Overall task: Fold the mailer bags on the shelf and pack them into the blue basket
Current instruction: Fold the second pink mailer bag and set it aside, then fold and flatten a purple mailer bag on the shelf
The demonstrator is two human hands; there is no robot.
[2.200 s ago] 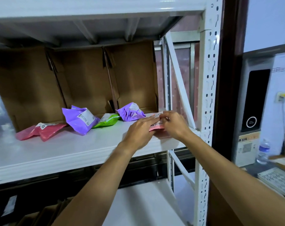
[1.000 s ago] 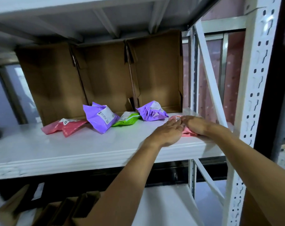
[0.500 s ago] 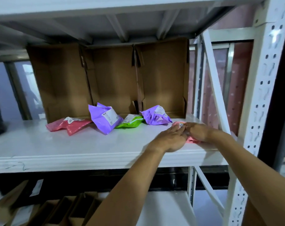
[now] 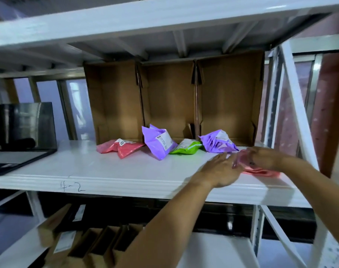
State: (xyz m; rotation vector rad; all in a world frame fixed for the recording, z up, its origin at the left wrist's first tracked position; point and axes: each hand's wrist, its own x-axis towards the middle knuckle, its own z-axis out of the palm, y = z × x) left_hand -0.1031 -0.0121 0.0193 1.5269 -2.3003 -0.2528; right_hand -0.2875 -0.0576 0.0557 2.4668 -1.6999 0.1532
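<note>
Right now I am on the folding step, working the pink bag (image 4: pixel 261 172) at the front right corner of the shelf (image 4: pixel 126 180). It lies flat on the board, with one flap lifted between my hands. My left hand (image 4: pixel 221 169) comes at its left edge with the fingers stretched out fairly straight, touching the flap, not curled round it. My right hand (image 4: pixel 265 158) sits on top of the bag, just beside the left and nearly meeting it. Motion blur hides its fingers, so I cannot tell whether it pinches the flap or only presses it down.

As I judge it, the next move is to lay the flap over, press the crease flat, then take the folded bag up in one hand. The basket is not in view, so I would have to turn to find it.

Four more bags wait along the back edge, apart from my hands: a red bag (image 4: pixel 122 148) furthest left, a purple bag (image 4: pixel 159 144), a green bag (image 4: pixel 186 149), and a second purple bag (image 4: pixel 219 143) nearest my hands. None looks folded, so most of the job seems to lie ahead.
</note>
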